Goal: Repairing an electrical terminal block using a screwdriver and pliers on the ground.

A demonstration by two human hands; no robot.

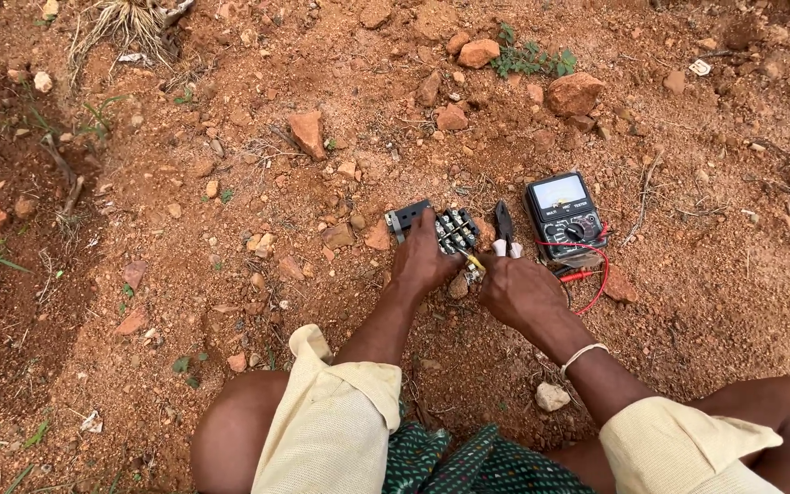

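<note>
My left hand (421, 261) rests on a small black electrical block (446, 229) with metal terminals, lying on the red dirt. My right hand (518, 291) is closed around a yellow-handled tool (474, 263) whose tip meets the block's near edge. Black pliers with white-and-red handles (505, 229) lie just right of the block. A black analogue multimeter (563, 217) sits further right, its red lead (593, 274) curling beside my right wrist. Both my sleeves are pale yellow, and a white band circles my right wrist.
The ground is bare red soil strewn with stones, such as a large one (575, 91) beyond the meter and another (307, 133) to the far left. A pale pebble (551, 396) lies under my right forearm. Dry grass (125, 23) grows at top left.
</note>
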